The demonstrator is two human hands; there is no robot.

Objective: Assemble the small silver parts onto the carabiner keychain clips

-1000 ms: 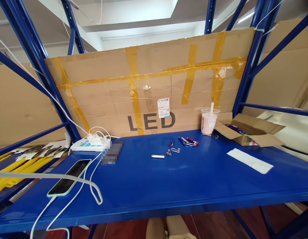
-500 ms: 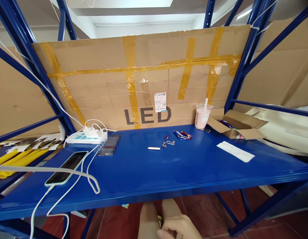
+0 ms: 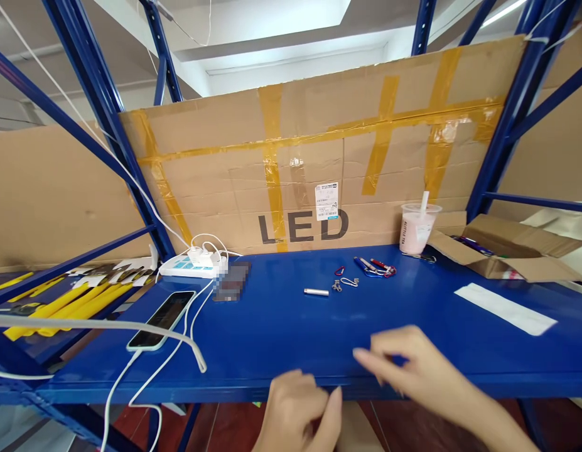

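My left hand [image 3: 297,411] is at the table's front edge, fingers loosely bent and thumb standing apart; I see nothing in it. Over the front of the blue tabletop [image 3: 262,339], my right hand [image 3: 406,361] has its fingers partly bent and spaced apart, holding nothing visible. Beyond both hands lies a short silver cylinder [image 3: 316,292]. To its right are small metal pieces [image 3: 336,286], a silver S-shaped clip [image 3: 350,282] and a small red carabiner [image 3: 339,270]. Farther right is a cluster of red and blue carabiners [image 3: 375,269] with pen-like tubes.
A phone [image 3: 161,320], white cables and a power strip [image 3: 191,266] occupy the left side, near a blurred dark item [image 3: 231,281]. On the right are a pink drink cup [image 3: 417,229], an opened cardboard box [image 3: 502,251] and a white strip [image 3: 506,307]. Cardboard [image 3: 215,188] closes the back.
Both my hands are now up at the tabletop; before, only one showed, low over my lap. The view has swung left, so the table's things appear farther right.
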